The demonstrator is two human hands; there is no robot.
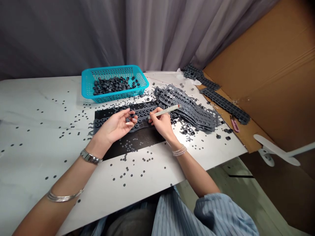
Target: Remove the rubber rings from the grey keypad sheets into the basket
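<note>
My right hand (161, 124) is closed round a pale, flat stick-like tool (167, 110). Its upper end has a reddish tip, and its lower end points at the dark moulded rubber sheet (144, 113) with rows of round raised parts. Palm up, my left hand (119, 124) hovers over the sheet's left half with curled fingers. A small black rubber ring (132, 112) seems to sit between its fingertips, partly covered. Beneath the sheet lies a black mat (137, 139), strewn with tiny dark discs.
A blue plastic basket (85, 93) at the back holds many black rubber parts. To the right, several perforated rubber sheets (189, 106) are stacked. Further right are dark strips (226, 105) and a pink cutter (234, 124) on cardboard. Loose discs dot the white table (36, 147).
</note>
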